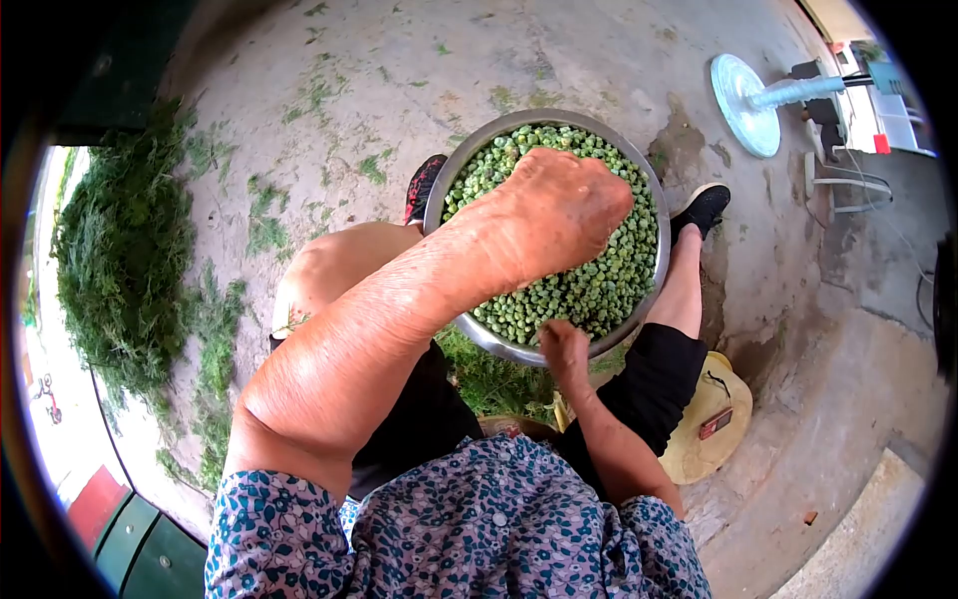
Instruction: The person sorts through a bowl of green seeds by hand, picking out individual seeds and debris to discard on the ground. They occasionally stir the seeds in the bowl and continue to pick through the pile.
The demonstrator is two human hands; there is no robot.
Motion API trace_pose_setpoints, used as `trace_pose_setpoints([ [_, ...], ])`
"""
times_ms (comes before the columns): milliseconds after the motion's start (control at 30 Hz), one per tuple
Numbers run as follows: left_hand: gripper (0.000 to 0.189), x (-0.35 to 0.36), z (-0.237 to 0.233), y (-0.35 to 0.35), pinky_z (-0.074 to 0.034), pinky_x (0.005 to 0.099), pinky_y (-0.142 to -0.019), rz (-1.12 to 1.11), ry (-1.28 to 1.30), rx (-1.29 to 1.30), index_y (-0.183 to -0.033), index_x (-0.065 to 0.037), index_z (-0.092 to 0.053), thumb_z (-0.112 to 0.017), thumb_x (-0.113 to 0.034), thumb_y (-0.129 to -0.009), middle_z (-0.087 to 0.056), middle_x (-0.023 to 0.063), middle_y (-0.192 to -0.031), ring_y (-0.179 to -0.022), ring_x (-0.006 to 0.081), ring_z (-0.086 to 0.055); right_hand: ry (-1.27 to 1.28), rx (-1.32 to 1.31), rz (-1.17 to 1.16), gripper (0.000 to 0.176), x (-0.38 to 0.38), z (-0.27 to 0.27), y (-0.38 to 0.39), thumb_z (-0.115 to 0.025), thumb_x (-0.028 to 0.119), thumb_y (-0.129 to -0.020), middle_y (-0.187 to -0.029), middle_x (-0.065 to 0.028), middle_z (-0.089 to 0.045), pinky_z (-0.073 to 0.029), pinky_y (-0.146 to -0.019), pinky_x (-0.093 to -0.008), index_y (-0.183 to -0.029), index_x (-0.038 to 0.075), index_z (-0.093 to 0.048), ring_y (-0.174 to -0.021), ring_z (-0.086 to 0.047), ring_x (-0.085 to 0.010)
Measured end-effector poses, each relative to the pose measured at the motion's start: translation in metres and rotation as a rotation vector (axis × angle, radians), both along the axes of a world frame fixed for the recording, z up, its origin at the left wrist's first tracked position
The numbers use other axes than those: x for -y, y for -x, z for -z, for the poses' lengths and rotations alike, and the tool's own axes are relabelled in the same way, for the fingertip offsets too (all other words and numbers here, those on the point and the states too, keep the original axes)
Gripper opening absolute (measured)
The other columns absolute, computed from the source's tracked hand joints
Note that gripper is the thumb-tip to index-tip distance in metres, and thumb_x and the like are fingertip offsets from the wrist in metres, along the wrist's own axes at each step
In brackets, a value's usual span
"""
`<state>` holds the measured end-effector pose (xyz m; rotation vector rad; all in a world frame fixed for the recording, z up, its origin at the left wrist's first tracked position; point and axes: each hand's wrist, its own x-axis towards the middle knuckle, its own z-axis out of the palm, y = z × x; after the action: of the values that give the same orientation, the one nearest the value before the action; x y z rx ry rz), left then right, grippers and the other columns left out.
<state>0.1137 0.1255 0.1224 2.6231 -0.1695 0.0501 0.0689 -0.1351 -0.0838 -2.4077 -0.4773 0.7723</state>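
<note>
A wide metal basin (477, 140) sits between my knees, filled with small round green berries (609, 262). Over the middle of the basin, close to the camera, my left hand (574, 208) is closed with its back towards me; whatever its fingers hold is hidden. My right hand (566, 351) is by the near rim, fingers curled in a pinch. Anything in that pinch is too small or too covered to tell. Below the basin's near side lie feathery green sprigs (504, 384).
A big heap of feathery green branches (125, 235) lies on the concrete floor at left, with scattered bits around it. A fan on a round base (746, 105) stands at upper right. Beside my right leg, a straw-coloured round seat (689, 454) bears a small red device (716, 424).
</note>
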Motion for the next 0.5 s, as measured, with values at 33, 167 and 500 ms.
trace_pose_setpoints([
  [33,0.008,0.000,-0.001,0.000,-0.054,0.0381,-0.063,0.003,0.003,-0.016,-0.080,-0.001,-0.060,-0.056,-0.008,-0.076,-0.061,0.0146,-0.076,-0.072,0.0278,-0.064,-0.002,0.164,0.075,0.011,-0.005,0.007,-0.011,-0.059,0.012,-0.076,-0.068,-0.0199,-0.059,-0.044,-0.057,-0.0441,-0.078,0.003,-0.063,-0.065,-0.058,-0.0381],
  [167,0.007,-0.001,-0.006,-0.001,-0.053,0.0377,-0.061,0.009,-0.003,-0.023,-0.078,-0.001,-0.060,-0.056,-0.006,-0.075,-0.061,0.0139,-0.074,-0.071,0.0274,-0.064,-0.049,0.216,0.271,0.015,-0.024,0.026,-0.046,-0.062,0.016,-0.077,-0.066,-0.0207,-0.058,-0.043,-0.055,-0.0460,-0.081,0.002,-0.065,-0.061,-0.055,-0.0392],
  [500,0.007,0.001,0.001,-0.001,-0.054,0.0359,-0.060,0.006,-0.075,0.040,-0.077,-0.001,-0.061,-0.055,-0.004,-0.074,-0.061,0.0135,-0.072,-0.069,0.0258,-0.065,0.310,0.255,0.348,0.023,-0.054,0.035,-0.053,-0.058,0.029,-0.085,-0.079,-0.0160,-0.059,-0.044,-0.055,-0.0495,-0.092,0.008,-0.065,-0.068,-0.055,-0.0356],
])
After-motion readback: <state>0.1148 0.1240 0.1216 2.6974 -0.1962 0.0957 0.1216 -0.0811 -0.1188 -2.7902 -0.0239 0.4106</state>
